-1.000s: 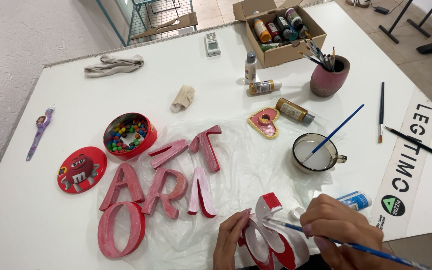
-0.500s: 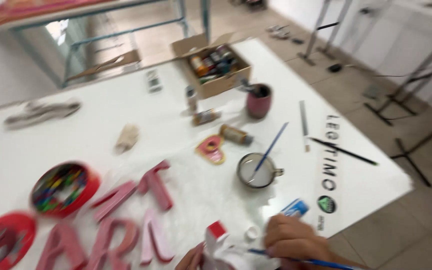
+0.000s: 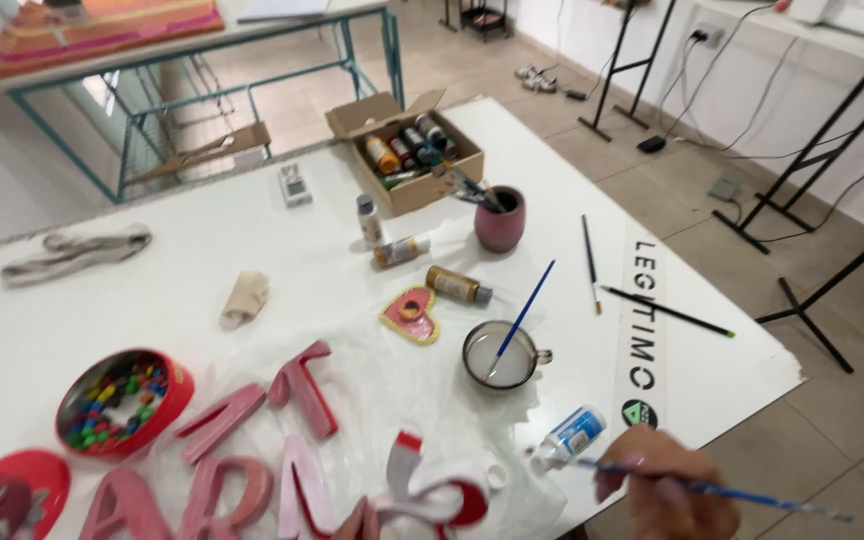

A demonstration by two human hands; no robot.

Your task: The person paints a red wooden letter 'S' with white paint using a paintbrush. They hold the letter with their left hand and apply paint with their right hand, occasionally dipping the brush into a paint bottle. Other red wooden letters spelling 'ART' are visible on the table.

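My right hand (image 3: pixel 664 487) sits at the bottom edge and grips a thin blue paintbrush (image 3: pixel 742 492) that points right. Only the fingertips of my left hand (image 3: pixel 360 520) show at the bottom. They hold a white and red wooden letter (image 3: pixel 430 488) over the crinkled clear plastic sheet (image 3: pixel 372 370). A small paint bottle with a blue label (image 3: pixel 571 435) lies just left of my right hand. Pink wooden letters (image 3: pixel 252 440) lie on the plastic to the left.
A mug of water with a blue brush (image 3: pixel 500 354), a heart-shaped piece (image 3: pixel 411 314), paint bottles (image 3: pixel 457 285), a maroon brush cup (image 3: pixel 500 220) and a cardboard box of paints (image 3: pixel 407 150) stand on the white table (image 3: pixel 202 250). A red tin of candies (image 3: pixel 117 398) sits left.
The view has tilted up and swung right, showing more floor and the far table. My hands have slid to the bottom edge, still on the letter and the brush.
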